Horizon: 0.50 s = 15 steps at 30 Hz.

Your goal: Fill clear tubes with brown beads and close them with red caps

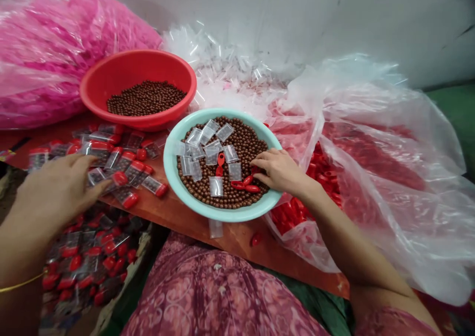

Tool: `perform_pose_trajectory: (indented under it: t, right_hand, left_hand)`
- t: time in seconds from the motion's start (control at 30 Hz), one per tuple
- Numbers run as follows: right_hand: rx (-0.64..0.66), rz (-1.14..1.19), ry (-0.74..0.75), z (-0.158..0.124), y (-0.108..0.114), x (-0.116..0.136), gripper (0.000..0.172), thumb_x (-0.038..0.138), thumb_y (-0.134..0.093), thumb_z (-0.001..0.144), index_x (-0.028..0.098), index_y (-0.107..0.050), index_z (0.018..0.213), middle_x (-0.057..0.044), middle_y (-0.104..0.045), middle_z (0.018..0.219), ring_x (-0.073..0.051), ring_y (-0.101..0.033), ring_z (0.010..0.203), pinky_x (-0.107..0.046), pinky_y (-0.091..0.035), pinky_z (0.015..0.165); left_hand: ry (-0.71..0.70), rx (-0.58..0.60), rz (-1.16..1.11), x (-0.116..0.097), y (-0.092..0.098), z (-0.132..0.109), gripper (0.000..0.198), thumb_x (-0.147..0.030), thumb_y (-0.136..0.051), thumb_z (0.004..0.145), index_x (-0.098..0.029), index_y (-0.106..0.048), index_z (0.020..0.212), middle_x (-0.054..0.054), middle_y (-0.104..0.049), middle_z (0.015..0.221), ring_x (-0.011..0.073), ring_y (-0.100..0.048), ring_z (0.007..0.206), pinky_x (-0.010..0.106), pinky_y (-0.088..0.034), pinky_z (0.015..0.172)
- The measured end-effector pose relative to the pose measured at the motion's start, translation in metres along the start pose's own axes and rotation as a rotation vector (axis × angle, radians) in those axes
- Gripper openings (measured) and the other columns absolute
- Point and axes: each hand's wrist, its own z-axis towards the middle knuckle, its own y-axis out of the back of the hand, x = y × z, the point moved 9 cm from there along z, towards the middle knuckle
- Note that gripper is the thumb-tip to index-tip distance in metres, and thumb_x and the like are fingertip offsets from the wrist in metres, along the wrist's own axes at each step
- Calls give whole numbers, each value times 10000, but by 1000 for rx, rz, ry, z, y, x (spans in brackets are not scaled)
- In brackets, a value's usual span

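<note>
My right hand (280,172) reaches over the right rim of a light-blue bowl (222,216), its fingers curled around a red plastic cap that is partly hidden. Small brown balls (243,138) fill the bowl. On them lie several clear flat plastic containers (216,186), a red cap (220,164) with a loop and more red caps (245,185). My left hand (63,192), fingers and thumb apart, is at the left by a pile of filled clear containers with red caps (128,172). Nothing shows in its grasp.
Behind stands a red basin (138,59) with more brown balls. A pink-filled bag (67,44) is at the back left. Clear plastic pieces (230,61) lie behind; an open bag of red caps (322,172) is at the right. Filled containers (89,257) lie below the table edge.
</note>
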Motion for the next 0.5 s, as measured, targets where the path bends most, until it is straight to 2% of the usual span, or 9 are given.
perform_pose_trajectory:
  t: [0.07,0.1,0.17,0.23,0.3,0.33,0.43,0.5]
  right_hand:
    - [46,-62,9,5,-5,9,235,247,-597,800,186,-703,1001,-106,-664,1037,-262,-532,971,-380,-345,817]
    - [66,-85,11,7,-8,13,206,241,-583,809,188,-712,961,-108,-658,1013,-262,-520,962,-380,-329,802]
    - [85,-114,12,10,-12,17,191,218,-535,837,182,-719,876,-113,-649,955,-254,-500,926,-379,-307,772]
    - [54,-125,-13,11,-11,17,219,199,-498,854,166,-712,819,-120,-641,917,-246,-484,888,-377,-301,750]
    - [-24,-127,-76,8,-6,12,231,193,-483,856,153,-701,793,-131,-629,901,-244,-473,866,-370,-312,729]
    - [-71,-124,-121,6,-3,8,234,196,-477,857,152,-697,790,-135,-622,901,-244,-472,863,-361,-321,710]
    - [-182,-85,-260,-3,4,-5,219,202,-466,851,161,-679,821,-131,-605,916,-243,-490,871,-326,-333,632]
    - [-250,-30,-328,-8,7,-11,189,201,-478,830,166,-662,861,-117,-602,931,-234,-515,865,-309,-339,598]
  left_hand:
    - [-78,-47,1,-20,13,-1,373,-418,-345,902,-169,-584,1045,79,-679,990,221,-592,852,286,-415,711]
    - [-146,-50,-42,-39,19,0,372,-403,-344,912,-176,-582,1087,69,-673,1039,204,-590,899,278,-420,756]
    - [-391,-50,-126,-94,28,-1,340,-348,-362,918,-191,-624,1067,61,-678,1033,182,-589,943,267,-417,821]
    - [-569,77,-90,-146,18,0,320,-323,-395,904,-186,-671,989,82,-690,931,203,-609,903,278,-432,780]
    - [-660,254,-50,-186,-4,3,350,-377,-437,885,-143,-696,917,126,-696,882,247,-641,856,308,-454,729]
    - [-676,308,-26,-202,-13,7,403,-412,-431,883,-115,-703,892,155,-697,861,278,-652,847,333,-464,719]
    - [-672,368,0,-232,-33,20,512,-485,-423,867,-60,-706,899,217,-696,871,341,-662,884,377,-485,729]
    - [-654,385,-31,-243,-39,28,488,-470,-463,839,-55,-700,937,224,-697,902,343,-660,914,366,-490,740]
